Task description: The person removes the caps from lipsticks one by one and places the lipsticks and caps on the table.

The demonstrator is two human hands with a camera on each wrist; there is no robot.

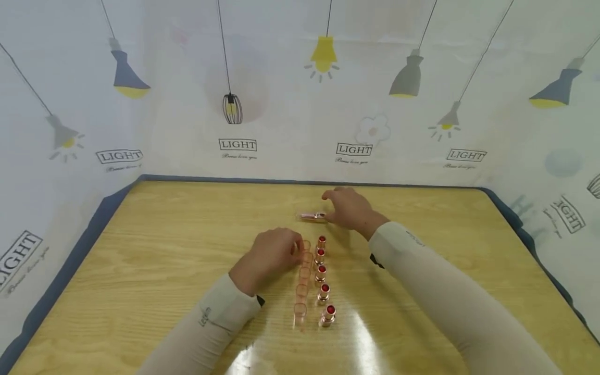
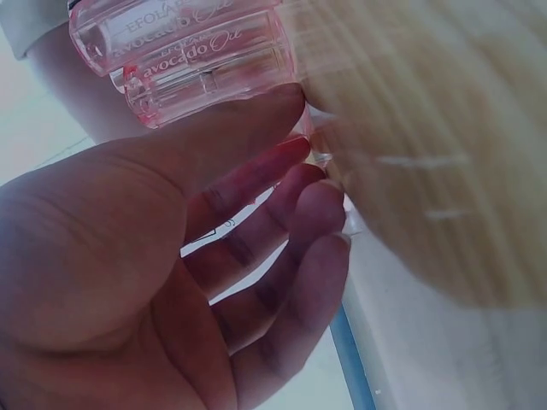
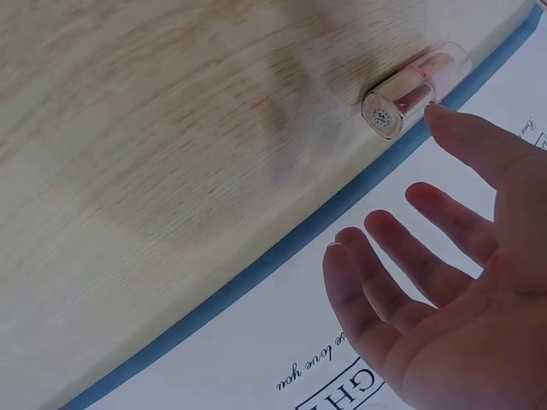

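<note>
My left hand [image 1: 274, 252] bends over the far end of a row of clear pinkish lipstick caps [image 1: 302, 290]. Its thumb and index finger pinch the farthest cap [image 1: 307, 244]; in the left wrist view the thumb hides most of it. Neighbouring caps [image 2: 205, 73] there carry the print "avocado Oil". Beyond the rows, a capped lipstick [image 1: 313, 217] lies on its side, shiny rose-gold at its base. My right hand [image 1: 352, 208] is spread beside it, thumb tip right at the lipstick and the other fingers apart, holding nothing.
Several uncapped red lipsticks [image 1: 323, 292] stand upright in a line just right of the caps. All are on a wooden table [image 1: 154, 260] with a dark blue edge strip. A white cloth printed with lamps [image 1: 290, 104] rises behind and at both sides.
</note>
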